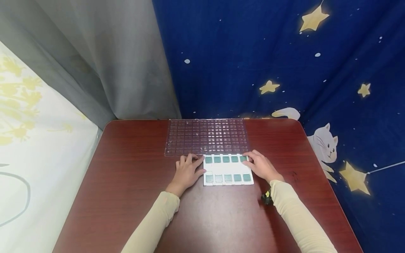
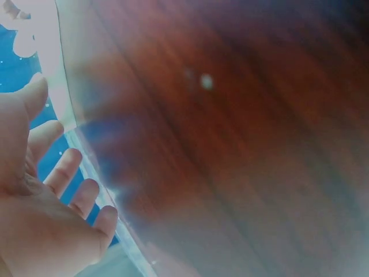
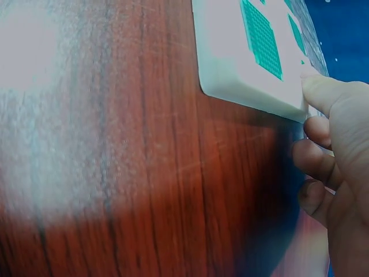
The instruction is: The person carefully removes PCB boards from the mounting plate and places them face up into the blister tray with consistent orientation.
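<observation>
A white rectangular panel (image 1: pixel 226 168) with two rows of green textured squares lies on the table in front of me. My left hand (image 1: pixel 186 173) is at its left side, thumb and index fingertips right at the edge. The left wrist view shows that hand (image 2: pixel 55 184) with its fingers spread and fairly straight; the panel is outside that view. At the far right corner, my right hand (image 1: pixel 262 166) grips the panel. In the right wrist view, the right thumb lies on top of the panel (image 3: pixel 230 72), while the other fingers curl by its side.
Behind the panel, a clear plastic sheet with a grid of pockets (image 1: pixel 190 140) lies near the far edge of the reddish-brown table (image 1: pixel 133 182). Grey (image 1: pixel 136 70) and blue curtains (image 1: pixel 221 70) hang beyond. A small black object (image 1: pixel 267 198) sits beside the right cuff.
</observation>
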`<act>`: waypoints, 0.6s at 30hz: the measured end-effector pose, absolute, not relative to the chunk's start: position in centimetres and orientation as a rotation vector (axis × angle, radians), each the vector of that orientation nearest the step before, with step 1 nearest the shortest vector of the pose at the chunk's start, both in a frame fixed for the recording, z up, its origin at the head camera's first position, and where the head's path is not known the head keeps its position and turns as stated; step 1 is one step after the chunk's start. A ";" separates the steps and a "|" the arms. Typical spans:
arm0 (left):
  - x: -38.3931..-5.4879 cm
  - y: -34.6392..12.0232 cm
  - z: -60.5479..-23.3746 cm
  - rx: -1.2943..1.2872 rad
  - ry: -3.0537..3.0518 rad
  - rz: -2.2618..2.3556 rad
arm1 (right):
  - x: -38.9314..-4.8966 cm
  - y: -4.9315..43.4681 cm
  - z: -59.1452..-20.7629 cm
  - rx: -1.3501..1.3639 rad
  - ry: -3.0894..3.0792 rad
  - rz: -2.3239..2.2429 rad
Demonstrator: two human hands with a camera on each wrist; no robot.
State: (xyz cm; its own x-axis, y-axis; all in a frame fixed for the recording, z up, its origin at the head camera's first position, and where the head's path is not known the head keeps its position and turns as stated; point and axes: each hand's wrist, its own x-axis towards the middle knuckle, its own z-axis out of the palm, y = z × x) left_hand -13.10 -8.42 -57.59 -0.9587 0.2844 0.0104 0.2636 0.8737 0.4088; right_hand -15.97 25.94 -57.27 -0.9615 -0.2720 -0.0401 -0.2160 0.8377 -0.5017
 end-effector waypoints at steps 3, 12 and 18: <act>-13.1 -8.3 -57.6 0.423 2.972 0.649 | -16.0 26.1 -57.2 -0.384 2.909 -0.762; -13.1 -7.9 -57.6 0.395 2.942 0.649 | -16.1 26.6 -56.9 -0.373 2.907 -0.761; -13.0 -7.8 -57.4 0.376 2.928 0.645 | -16.1 26.7 -56.8 -0.396 2.924 -0.743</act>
State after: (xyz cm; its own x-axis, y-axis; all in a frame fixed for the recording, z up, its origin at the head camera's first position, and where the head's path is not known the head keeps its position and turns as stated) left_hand -13.00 -7.81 -57.36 -0.9619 0.2660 -0.0629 0.2149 0.8783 0.4272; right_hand -16.07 26.74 -56.78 -0.9613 -0.2736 -0.0315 -0.2254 0.8474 -0.4808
